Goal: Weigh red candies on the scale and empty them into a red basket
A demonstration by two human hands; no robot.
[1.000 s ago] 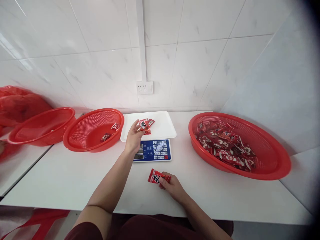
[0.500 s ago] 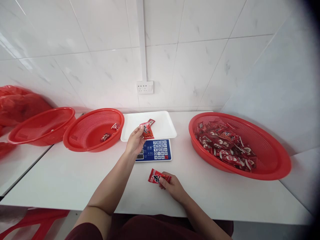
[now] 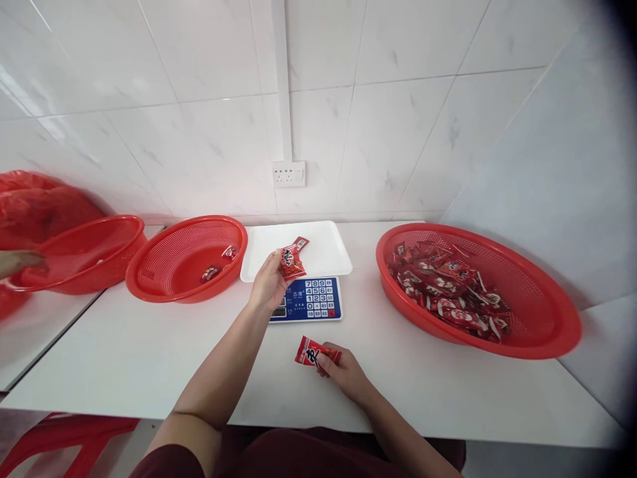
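My left hand (image 3: pixel 269 282) is closed on a small red snack packet (image 3: pixel 293 263) with black lettering, above the front edge of a white scale tray (image 3: pixel 323 249). Behind that packet shows part of another red packet (image 3: pixel 301 243), seemingly lying on the tray. My right hand (image 3: pixel 346 375) grips a second lettered red snack packet (image 3: pixel 309 352) over the table in front of the scale. Between my hands is the scale's blue keypad panel (image 3: pixel 318 299); my left hand partly covers its left end.
At right, a red perforated basket (image 3: pixel 542 325) holds many red packets. Left of the scale, another red basket (image 3: pixel 164 255) contains a few. Further left, a co-worker's hand (image 3: pixel 22 262) reaches over a third red basket (image 3: pixel 94 279). Red plastic bags (image 3: pixel 40 206) lie behind it.
A co-worker's hand has come in from the left, and the far-left basket has shifted slightly left. The packet in my left hand has turned a little. My right hand stays put.
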